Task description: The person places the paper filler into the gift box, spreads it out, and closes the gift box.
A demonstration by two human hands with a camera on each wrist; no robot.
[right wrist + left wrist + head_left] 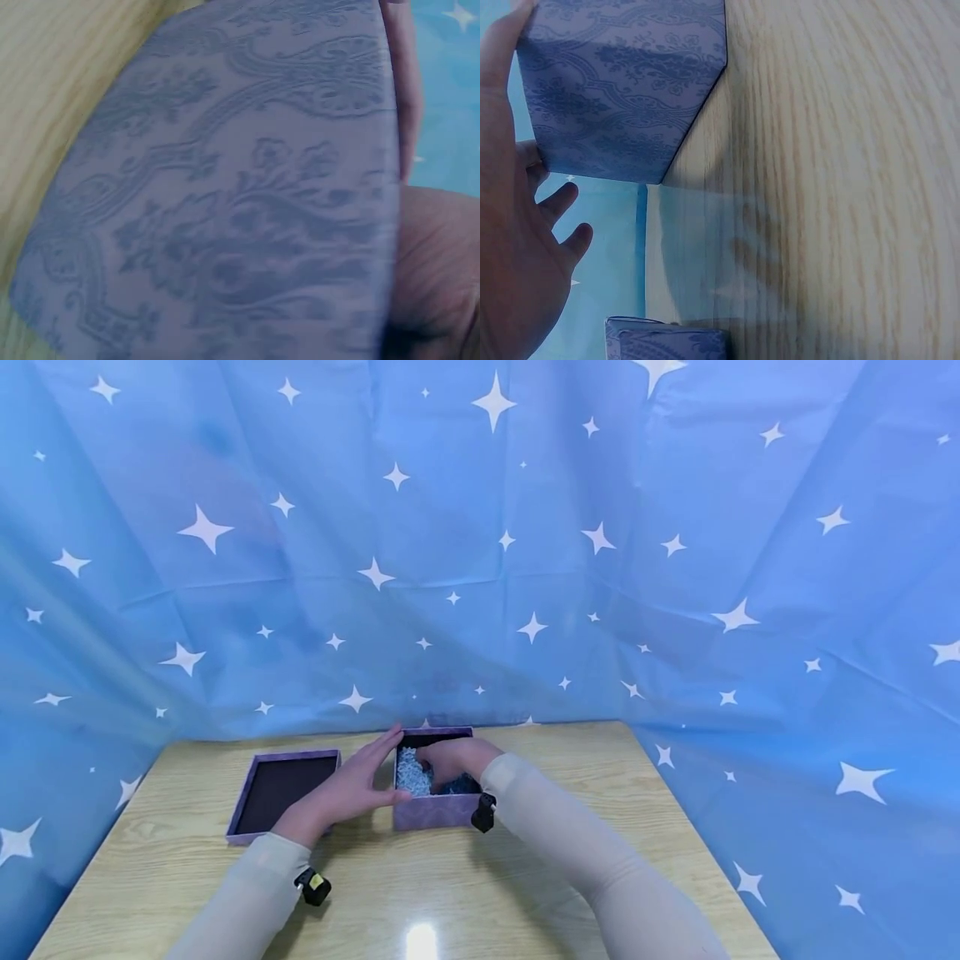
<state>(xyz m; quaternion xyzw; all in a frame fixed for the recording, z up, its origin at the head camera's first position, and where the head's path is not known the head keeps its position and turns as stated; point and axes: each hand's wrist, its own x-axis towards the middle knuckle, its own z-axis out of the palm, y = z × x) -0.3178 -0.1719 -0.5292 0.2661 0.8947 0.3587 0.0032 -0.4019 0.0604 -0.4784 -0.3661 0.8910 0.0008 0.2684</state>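
Note:
A purple patterned box [435, 812] with a dark inside stands near the back of the table. In it lie light blue shredded paper [412, 772] on the left and a darker blue mass [461, 784] on the right. My left hand [351, 787] holds the box at its left side, thumb at the front corner and fingers reaching to the back corner. In the left wrist view two fingers [577, 240] stand off the box. My right hand [452, 758] reaches down inside; its fingertips are hidden among the filling, so I cannot tell what they hold.
The box's purple lid [292, 789], dark inside facing up, lies left of the box, partly behind my left wrist. The wooden table [420, 885] ends at a blue star-patterned curtain [450, 527] behind and at the sides.

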